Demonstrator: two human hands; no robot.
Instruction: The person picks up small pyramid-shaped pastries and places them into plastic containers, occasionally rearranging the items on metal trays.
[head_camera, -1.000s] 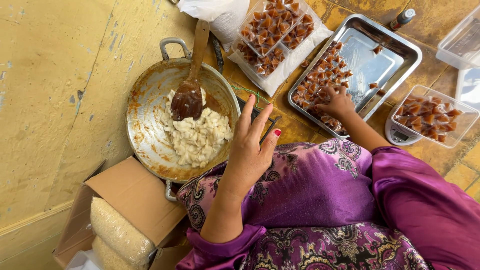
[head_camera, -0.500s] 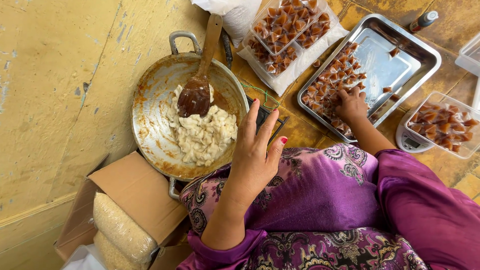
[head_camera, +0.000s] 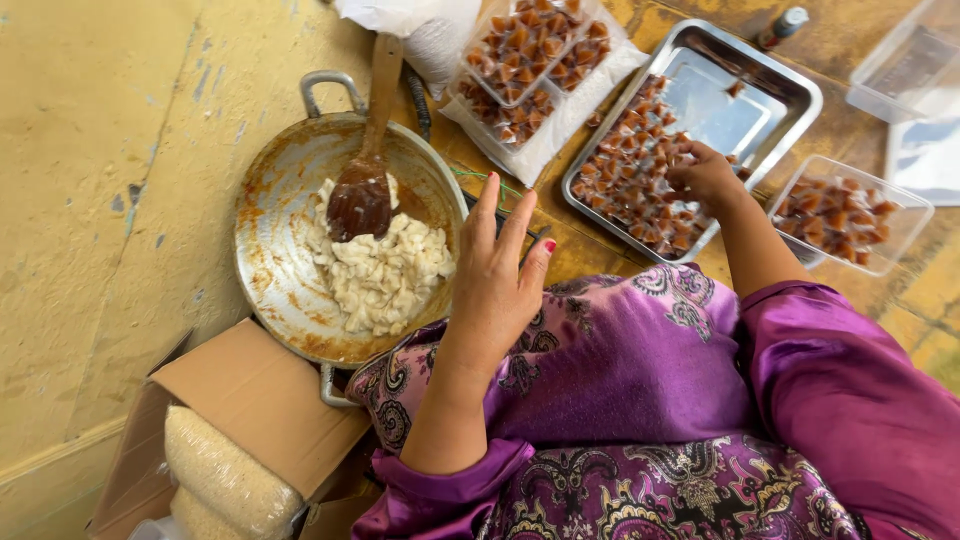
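- Brown sweets (head_camera: 630, 180): we see small, glossy, reddish-brown wedges packed in rows along the near side of the metal tray (head_camera: 790, 85); the far side of the tray is bare and shiny.
- Right hand (head_camera: 705, 175): it rests over the sweets, fingers curled down among them; we cannot tell whether it has one pinched.
- Left hand (head_camera: 500, 280): empty, fingers spread and raised, hovering at the rim of the pan (head_camera: 275, 290) above the purple patterned cloth (head_camera: 620, 370) on our lap.
- Pan contents: a heap of white crumbly filling (head_camera: 380, 275) with a wooden spoon (head_camera: 365, 185) resting in it; the pan wall is smeared orange.
- Nearby: clear plastic boxes (head_camera: 525, 45) of sweets behind the tray, another clear box (head_camera: 845, 215) to the right, and a cardboard box (head_camera: 255, 400) to the left.
- Risk, in our judgement: the sweets look sticky, so lifting one could drag its neighbours out of line; the left hand could also brush the greasy pan rim.
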